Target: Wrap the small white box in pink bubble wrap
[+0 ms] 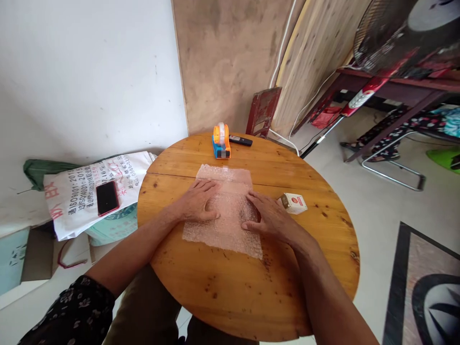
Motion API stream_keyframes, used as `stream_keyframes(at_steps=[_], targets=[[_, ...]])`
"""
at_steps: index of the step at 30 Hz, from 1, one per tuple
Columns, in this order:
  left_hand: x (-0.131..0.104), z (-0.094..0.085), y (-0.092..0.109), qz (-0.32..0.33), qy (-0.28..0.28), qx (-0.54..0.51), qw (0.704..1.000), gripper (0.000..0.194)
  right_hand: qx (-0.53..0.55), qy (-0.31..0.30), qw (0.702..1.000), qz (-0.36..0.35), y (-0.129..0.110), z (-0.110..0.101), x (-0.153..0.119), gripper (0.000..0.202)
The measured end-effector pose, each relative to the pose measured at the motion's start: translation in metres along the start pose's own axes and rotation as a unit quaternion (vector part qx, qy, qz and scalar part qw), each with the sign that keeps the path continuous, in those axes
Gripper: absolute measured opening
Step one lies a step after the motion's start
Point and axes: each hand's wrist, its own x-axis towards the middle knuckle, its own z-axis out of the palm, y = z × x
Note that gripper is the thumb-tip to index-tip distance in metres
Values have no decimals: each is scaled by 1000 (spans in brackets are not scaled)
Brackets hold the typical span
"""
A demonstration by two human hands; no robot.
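Bubble wrap (230, 218): light, limp, slippery (creases easily). My left hand (197, 202) and right hand (268, 216) press it flat, fingers spread; lift by corners.

round wooden table (215, 297) | bubble wrap (224, 225) | tape dispenser (221, 140) | small box (293, 203) | remote (240, 140)

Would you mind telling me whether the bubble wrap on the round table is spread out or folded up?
Spread out: the bubble wrap lies flat on the table, with the left hand and right hand pressed palm-down on it.
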Motion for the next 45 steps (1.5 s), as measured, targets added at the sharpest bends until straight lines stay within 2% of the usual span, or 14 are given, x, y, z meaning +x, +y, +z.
stream_keyframes(at_steps=[3,7,10,13,17,22,28,34,38,42,45], targets=[[0,-1,0,3,18,1,1000,84,-14,-2,1000,6,-3,-1,-3,76],[0,-2,4,63,49,-3,997,66,-25,-1,999,22,-8,-3,-2,74],[0,-2,6,99,42,-18,994,53,-30,2,999,17,-11,-6,-2,71],[0,-2,9,107,23,-28,994,49,-42,4,999,13,-12,-7,-3,65],[1,-2,11,95,23,-29,995,49,-33,10,999,19,-11,-7,-3,61],[1,-2,10,95,16,-36,995,48,0,66,997,41,-6,-1,3,67],[2,-1,10,98,17,-43,994,50,-30,119,991,61,-5,7,12,63],[2,-3,11,85,13,-41,995,68,-53,98,990,81,-10,3,14,48],[2,-1,9,84,9,-50,995,67,-50,96,990,90,-11,2,16,46],[2,1,7,84,12,-51,995,64,-18,113,990,77,-8,3,15,42],[3,1,7,85,14,-48,995,67,61,149,985,56,-6,-8,7,37]])
